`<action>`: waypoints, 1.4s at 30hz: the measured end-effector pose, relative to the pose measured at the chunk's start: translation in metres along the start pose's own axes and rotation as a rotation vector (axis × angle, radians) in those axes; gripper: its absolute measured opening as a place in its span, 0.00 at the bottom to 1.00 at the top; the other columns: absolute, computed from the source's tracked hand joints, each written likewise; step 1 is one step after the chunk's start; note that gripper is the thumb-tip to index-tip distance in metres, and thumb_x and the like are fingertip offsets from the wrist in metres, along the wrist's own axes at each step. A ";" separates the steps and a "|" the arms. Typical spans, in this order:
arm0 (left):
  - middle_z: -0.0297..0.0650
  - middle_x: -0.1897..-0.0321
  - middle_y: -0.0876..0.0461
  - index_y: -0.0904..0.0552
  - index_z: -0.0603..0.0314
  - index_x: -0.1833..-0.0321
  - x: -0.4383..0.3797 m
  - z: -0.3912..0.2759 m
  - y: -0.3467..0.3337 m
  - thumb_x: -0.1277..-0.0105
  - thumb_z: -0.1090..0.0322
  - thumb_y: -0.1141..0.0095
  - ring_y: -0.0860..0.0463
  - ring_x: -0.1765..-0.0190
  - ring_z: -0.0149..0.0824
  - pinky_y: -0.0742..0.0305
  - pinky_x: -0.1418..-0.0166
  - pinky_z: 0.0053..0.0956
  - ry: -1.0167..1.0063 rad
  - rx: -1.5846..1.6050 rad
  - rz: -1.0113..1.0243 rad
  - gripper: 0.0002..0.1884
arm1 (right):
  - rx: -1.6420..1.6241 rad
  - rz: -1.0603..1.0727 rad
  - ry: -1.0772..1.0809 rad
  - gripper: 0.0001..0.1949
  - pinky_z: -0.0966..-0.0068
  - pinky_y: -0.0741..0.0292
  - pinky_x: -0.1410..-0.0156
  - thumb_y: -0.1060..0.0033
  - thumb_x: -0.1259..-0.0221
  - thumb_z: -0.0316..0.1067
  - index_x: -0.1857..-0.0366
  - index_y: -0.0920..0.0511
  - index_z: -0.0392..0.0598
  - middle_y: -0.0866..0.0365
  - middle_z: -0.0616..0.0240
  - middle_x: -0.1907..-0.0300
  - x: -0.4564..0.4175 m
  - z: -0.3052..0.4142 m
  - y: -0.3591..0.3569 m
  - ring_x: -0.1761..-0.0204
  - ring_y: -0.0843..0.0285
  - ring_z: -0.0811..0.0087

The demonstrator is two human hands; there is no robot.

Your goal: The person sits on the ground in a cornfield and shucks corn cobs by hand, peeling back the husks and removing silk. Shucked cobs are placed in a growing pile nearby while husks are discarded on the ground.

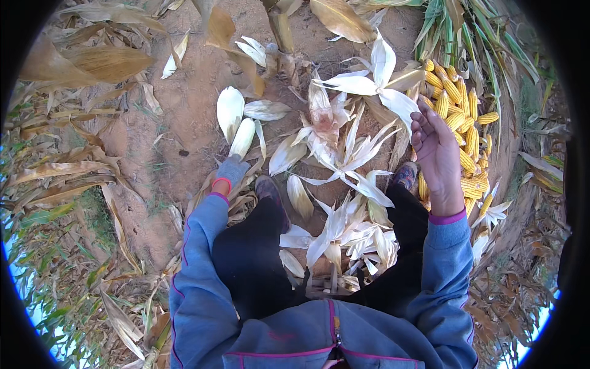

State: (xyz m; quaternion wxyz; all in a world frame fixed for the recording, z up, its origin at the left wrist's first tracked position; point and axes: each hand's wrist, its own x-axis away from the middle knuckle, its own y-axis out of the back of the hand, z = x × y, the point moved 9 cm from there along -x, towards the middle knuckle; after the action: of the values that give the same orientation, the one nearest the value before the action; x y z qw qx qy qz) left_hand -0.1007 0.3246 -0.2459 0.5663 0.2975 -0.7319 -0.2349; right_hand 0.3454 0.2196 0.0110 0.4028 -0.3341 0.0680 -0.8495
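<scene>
My left hand (233,169), in a grey glove, is at the near end of a pale ear of corn in its husk (243,137) and appears to grip it; its fingertips are hidden. Just beyond lies another husk-covered ear (230,110). Raised on the right, my bare right hand (435,150) holds nothing, its fingers loosely curled. Behind and beside it is a heap of husked yellow corn cobs (470,138). Between my feet, peeled-back corn husks (339,168) lie spread on the soil.
A cut corn stalk stub (281,32) stands upright at the far side. Long green leaves (461,37) lie beyond the cobs. Dry corn leaves (60,170) litter the left. My shoes (272,198) rest on the reddish soil (184,120), with more husks (359,240) between my legs.
</scene>
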 end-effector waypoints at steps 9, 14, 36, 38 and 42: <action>0.58 0.46 0.29 0.33 0.62 0.42 -0.027 0.066 -0.031 0.48 0.63 0.45 0.27 0.44 0.57 0.31 0.41 0.42 0.223 0.113 -0.185 0.29 | 0.188 0.091 -0.149 0.14 0.85 0.29 0.60 0.54 0.33 0.34 0.50 0.28 0.38 0.20 0.64 0.64 0.017 -0.046 -0.043 0.64 0.24 0.79; 0.59 0.49 0.25 0.29 0.64 0.46 -0.042 0.100 -0.037 0.52 0.62 0.42 0.24 0.48 0.56 0.29 0.44 0.43 0.338 0.089 -0.151 0.28 | 0.226 0.062 -0.213 0.13 0.85 0.29 0.59 0.54 0.33 0.34 0.50 0.27 0.38 0.20 0.63 0.64 0.019 -0.063 -0.045 0.64 0.24 0.78; 0.57 0.61 0.20 0.20 0.64 0.58 0.049 0.038 0.059 0.42 0.57 0.51 0.19 0.58 0.54 0.25 0.52 0.47 0.047 -0.302 -0.168 0.17 | 0.739 0.465 0.049 0.13 0.79 0.25 0.56 0.55 0.32 0.36 0.52 0.28 0.38 0.22 0.64 0.64 0.035 -0.081 -0.070 0.62 0.24 0.77; 0.53 0.69 0.18 0.18 0.61 0.65 0.062 0.006 0.072 0.40 0.57 0.53 0.18 0.63 0.54 0.24 0.57 0.47 0.002 -0.487 -0.196 0.16 | 0.787 0.439 0.083 0.13 0.79 0.25 0.56 0.55 0.32 0.35 0.52 0.28 0.38 0.22 0.64 0.63 0.030 -0.073 -0.058 0.62 0.24 0.77; 0.53 0.67 0.19 0.21 0.63 0.65 0.080 -0.031 0.105 0.35 0.53 0.56 0.19 0.62 0.50 0.26 0.57 0.43 -0.084 -0.358 -0.313 0.18 | 0.866 0.411 0.203 0.12 0.73 0.24 0.57 0.50 0.36 0.35 0.57 0.25 0.38 0.17 0.55 0.68 0.039 -0.067 -0.063 0.63 0.17 0.66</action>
State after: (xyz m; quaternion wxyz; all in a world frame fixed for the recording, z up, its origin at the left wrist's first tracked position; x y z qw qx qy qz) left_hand -0.1030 0.3427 -0.1113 0.5357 0.2922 -0.6463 -0.4582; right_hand 0.2459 0.2226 0.0040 0.6555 -0.0313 -0.1879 -0.7308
